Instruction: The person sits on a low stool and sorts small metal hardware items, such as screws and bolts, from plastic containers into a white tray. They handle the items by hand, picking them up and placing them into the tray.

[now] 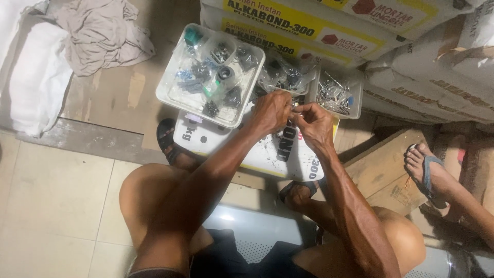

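Observation:
My left hand (270, 111) and my right hand (314, 122) meet above a white sack (247, 149) that lies on the floor between my feet. Together the fingertips pinch a small metal part (295, 107), too small to identify. Just beyond the hands stands a clear plastic tray (170, 87) holding several small bags of dark and metal parts. A smaller clear tray (357, 98) with shiny metal pieces sits to the right of it, with loose plastic bags of parts (285, 74) between the two trays.
Stacked white and yellow sacks (329, 28) rise behind the trays. A crumpled grey cloth (100, 33) and white fabric (31, 77) lie at upper left. Another person's foot in a blue sandal (427, 172) rests on a wooden box (383, 170) at right.

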